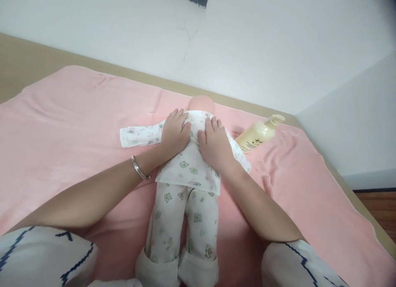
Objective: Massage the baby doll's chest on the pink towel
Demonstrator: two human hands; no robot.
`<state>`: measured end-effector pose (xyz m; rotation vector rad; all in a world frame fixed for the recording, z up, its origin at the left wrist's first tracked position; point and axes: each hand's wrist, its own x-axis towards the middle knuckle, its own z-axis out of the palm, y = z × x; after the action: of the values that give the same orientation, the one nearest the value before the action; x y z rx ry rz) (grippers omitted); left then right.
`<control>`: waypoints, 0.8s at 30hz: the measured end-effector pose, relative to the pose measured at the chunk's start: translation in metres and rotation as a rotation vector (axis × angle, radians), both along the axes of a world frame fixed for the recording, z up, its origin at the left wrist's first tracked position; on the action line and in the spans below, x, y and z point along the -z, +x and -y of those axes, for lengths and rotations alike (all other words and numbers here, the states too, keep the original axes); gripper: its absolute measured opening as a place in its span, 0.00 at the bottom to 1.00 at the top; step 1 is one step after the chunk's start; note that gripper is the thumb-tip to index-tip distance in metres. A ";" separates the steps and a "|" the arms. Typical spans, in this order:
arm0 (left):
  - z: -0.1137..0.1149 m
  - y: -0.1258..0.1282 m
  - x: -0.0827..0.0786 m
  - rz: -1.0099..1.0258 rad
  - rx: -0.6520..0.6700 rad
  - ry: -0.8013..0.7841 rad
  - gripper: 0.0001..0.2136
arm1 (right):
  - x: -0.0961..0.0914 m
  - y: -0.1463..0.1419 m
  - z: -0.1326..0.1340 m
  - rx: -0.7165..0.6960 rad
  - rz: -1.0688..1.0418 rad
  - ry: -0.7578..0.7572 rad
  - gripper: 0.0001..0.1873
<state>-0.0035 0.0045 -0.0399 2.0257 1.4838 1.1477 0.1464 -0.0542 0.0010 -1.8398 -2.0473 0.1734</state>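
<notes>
A baby doll (201, 103) lies on a pink blanket, its bald head away from me and its face out of sight. It wears a white printed top (188, 167) and matching trousers (198, 221) with turned-up cuffs. My left hand (175, 132) rests flat on the upper left of the top, fingers stretched out. On the upper right of the top lies my right hand (215, 144), also flat and open. One sleeve (140, 136) stretches out to the left; the other side is partly behind my right arm.
The pink blanket (77, 113) covers most of the tan table (34, 51). A cream pump bottle (256, 134) lies tilted to the right of the doll. Beyond the table's far edge stands a white wall (123, 35). Brown flooring (377, 208) shows at far right.
</notes>
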 end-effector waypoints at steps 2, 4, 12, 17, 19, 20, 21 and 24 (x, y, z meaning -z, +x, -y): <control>-0.002 0.000 0.004 0.013 -0.019 0.025 0.24 | 0.002 -0.018 0.021 -0.103 0.059 0.057 0.36; -0.003 -0.001 0.008 0.031 -0.051 0.041 0.23 | 0.001 -0.028 0.032 -0.188 0.095 0.070 0.36; -0.005 -0.002 0.012 0.046 -0.059 0.066 0.22 | -0.008 0.015 -0.021 -0.107 -0.029 -0.064 0.35; 0.004 0.000 0.001 0.064 -0.056 0.041 0.24 | -0.007 -0.013 0.012 -0.026 0.109 -0.002 0.36; 0.009 0.001 -0.003 0.121 -0.044 0.033 0.27 | -0.008 -0.023 0.022 -0.182 0.154 0.035 0.34; 0.012 0.001 -0.004 0.161 -0.037 0.031 0.29 | -0.009 -0.024 0.021 -0.268 0.158 0.043 0.33; 0.014 0.001 -0.004 0.198 -0.028 0.031 0.30 | -0.010 -0.020 0.017 -0.345 0.154 0.038 0.32; 0.018 0.000 -0.003 0.245 -0.013 0.047 0.31 | -0.014 0.004 -0.011 -0.450 0.111 -0.027 0.29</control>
<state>-0.0037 -0.0135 -0.0366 1.8295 1.3621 1.3923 0.1499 -0.0428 0.0155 -1.4020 -2.5232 0.2231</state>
